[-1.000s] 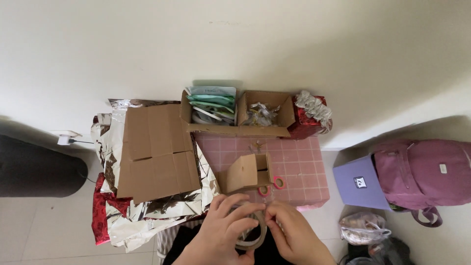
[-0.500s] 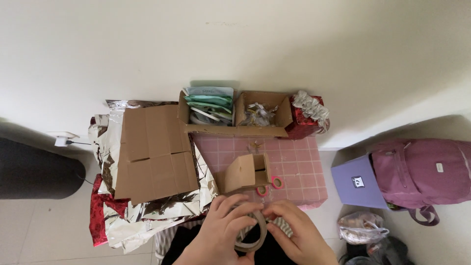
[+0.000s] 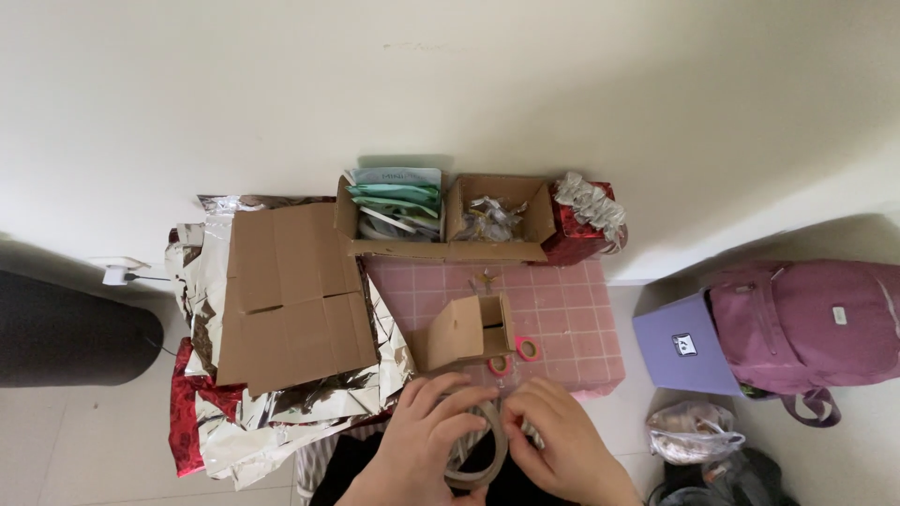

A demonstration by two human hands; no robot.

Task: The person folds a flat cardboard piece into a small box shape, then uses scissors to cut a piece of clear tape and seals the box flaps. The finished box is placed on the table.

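Sticky tape roll [image 3: 478,448] sits gripped in my left hand [image 3: 427,440]; my right hand [image 3: 553,445] pinches its end, which may tear or restick if pulled crooked.

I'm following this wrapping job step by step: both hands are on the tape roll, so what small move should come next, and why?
Probably peel the free end of the tape up with the right hand while the left hand steadies the tape roll. Both hands grip the roll, right fingertips pinching at its rim, and no pulled-out strip shows. The small cardboard box sits open just beyond it.
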